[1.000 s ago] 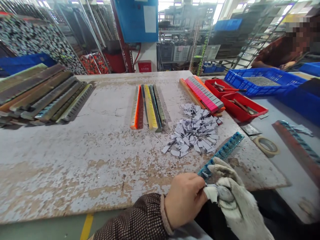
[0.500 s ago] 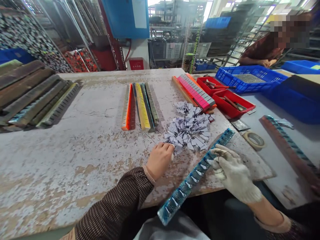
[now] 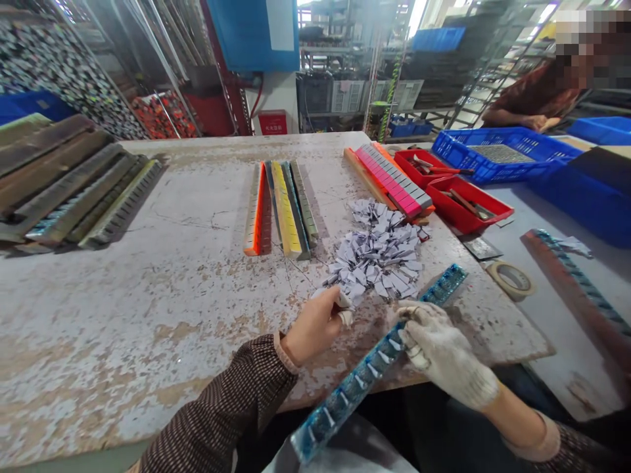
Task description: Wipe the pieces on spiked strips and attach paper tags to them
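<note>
A long blue glittery strip [image 3: 357, 389] with slots slants from the table edge down over my lap, and small white pieces stick up from several of its slots. My right hand [image 3: 436, 351], in a white knitted glove, is closed over the strip's upper middle part. The bare left hand [image 3: 315, 325] is pinched together just left of the strip, near a pile of small white-grey pieces [image 3: 377, 253]. White material shows at its fingertips; whether that is a piece or finger covering I cannot tell.
Orange, yellow and grey slotted strips [image 3: 280, 210] lie mid-table. A pink-and-grey bundle [image 3: 389, 180], red trays [image 3: 468, 207], a tape roll [image 3: 510, 279] and a blue crate [image 3: 503, 154] are at right. Dark strips [image 3: 64, 177] are stacked at left. Another person [image 3: 537, 98] sits far right.
My right hand has moved down and left along with the strip, whose lower end is further toward my lap. My left hand has turned and drawn back slightly from the pile's edge.
</note>
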`<state>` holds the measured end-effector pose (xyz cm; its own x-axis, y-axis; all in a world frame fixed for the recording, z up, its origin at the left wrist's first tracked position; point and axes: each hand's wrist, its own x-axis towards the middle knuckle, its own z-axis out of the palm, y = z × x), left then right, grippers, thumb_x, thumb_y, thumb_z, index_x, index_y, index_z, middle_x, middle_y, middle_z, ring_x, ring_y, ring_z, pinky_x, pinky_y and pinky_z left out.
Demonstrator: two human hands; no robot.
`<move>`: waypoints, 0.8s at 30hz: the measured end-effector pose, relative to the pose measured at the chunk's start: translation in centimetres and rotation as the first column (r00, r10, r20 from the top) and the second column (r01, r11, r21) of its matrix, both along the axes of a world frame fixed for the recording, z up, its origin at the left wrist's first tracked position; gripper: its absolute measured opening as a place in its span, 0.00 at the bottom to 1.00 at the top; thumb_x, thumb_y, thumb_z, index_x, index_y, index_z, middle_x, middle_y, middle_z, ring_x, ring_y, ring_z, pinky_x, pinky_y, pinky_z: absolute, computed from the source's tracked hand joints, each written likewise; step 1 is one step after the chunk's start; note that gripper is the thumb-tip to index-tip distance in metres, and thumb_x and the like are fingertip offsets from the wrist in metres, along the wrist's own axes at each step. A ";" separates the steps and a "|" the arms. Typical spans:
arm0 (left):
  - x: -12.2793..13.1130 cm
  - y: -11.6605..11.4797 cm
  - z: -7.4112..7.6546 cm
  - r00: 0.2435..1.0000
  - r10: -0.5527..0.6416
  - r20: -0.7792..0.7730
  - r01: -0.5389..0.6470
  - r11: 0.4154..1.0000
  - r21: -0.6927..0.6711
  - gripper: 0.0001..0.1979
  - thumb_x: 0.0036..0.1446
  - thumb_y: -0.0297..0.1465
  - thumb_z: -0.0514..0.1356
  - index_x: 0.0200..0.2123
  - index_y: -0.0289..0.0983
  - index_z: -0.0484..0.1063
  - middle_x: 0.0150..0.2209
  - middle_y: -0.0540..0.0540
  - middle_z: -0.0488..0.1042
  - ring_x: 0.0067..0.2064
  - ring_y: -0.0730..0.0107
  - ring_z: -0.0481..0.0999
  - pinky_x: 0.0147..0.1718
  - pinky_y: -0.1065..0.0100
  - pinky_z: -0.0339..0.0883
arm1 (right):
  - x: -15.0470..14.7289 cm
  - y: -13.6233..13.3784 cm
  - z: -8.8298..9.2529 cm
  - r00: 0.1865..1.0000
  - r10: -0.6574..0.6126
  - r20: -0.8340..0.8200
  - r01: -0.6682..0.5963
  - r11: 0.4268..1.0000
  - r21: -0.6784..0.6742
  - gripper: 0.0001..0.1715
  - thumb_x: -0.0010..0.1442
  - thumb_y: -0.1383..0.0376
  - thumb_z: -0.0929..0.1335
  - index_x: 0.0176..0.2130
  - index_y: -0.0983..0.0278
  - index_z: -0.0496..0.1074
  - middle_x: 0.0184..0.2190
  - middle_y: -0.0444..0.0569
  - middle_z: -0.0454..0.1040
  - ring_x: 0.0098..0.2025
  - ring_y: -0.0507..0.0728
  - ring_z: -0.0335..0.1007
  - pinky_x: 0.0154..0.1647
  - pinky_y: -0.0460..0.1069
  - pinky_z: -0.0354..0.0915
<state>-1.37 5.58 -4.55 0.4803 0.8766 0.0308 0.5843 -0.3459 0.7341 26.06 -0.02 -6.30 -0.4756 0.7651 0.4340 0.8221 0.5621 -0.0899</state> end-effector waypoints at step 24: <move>0.4 -6.3 2.1 0.960 -0.053 0.277 0.101 0.982 -0.162 0.20 0.64 0.35 0.57 0.22 0.38 0.53 0.22 0.54 0.57 0.26 0.73 0.56 0.28 0.68 0.47 | -7.1 -2.1 3.5 0.732 0.051 -0.679 -0.177 0.977 -0.118 0.10 0.69 0.64 0.65 0.35 0.59 0.73 0.44 0.53 0.79 0.45 0.58 0.79 0.39 0.47 0.78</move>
<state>-0.99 -0.74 -2.43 0.5413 0.8406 0.0203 0.3327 -0.2363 0.9130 18.93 -2.13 -2.84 -0.1978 0.8131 0.5475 0.4435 0.5723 -0.6897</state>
